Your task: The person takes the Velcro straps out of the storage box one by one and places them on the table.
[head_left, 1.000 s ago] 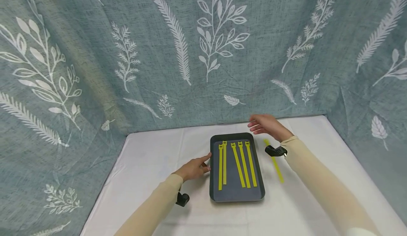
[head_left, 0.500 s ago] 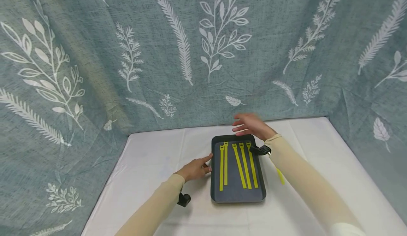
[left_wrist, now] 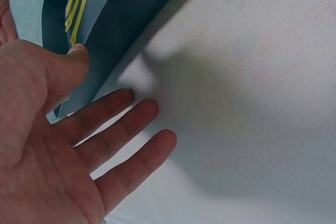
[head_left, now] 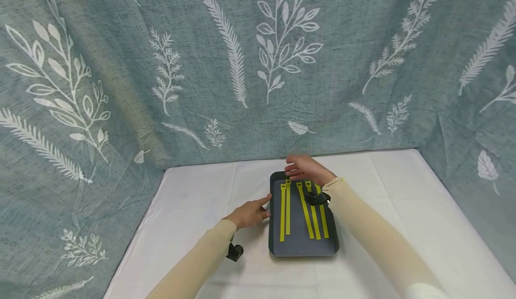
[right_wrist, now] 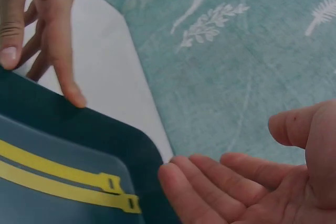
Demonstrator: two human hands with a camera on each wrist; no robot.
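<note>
A dark grey-blue tray (head_left: 296,248) holds several yellow cable straps (head_left: 282,214) with slotted heads, laid lengthwise in a left and a right group. My left hand (head_left: 247,215) is at the tray's left side, finger and thumb tips right at the rim; in the left wrist view its other fingers (left_wrist: 126,169) are spread beside the tray wall. Over the tray's far end hovers my right hand (head_left: 309,169), fingers extended and nothing in it. The right wrist view shows its open palm (right_wrist: 252,192) near the tray corner, with two strap heads (right_wrist: 118,192) close by.
A white cloth (head_left: 193,200) covers the table under the tray. Behind and at the sides hangs a teal curtain (head_left: 225,129) with white leaf prints. A bit of yellow (head_left: 342,179) peeks out behind the right sleeve (head_left: 371,227), which hides the area right of the tray.
My right hand has moved left from beside the tray's far right corner to over its far end, and lower. The loose strap on the right is now mostly covered by the sleeve. Left hand stays.
</note>
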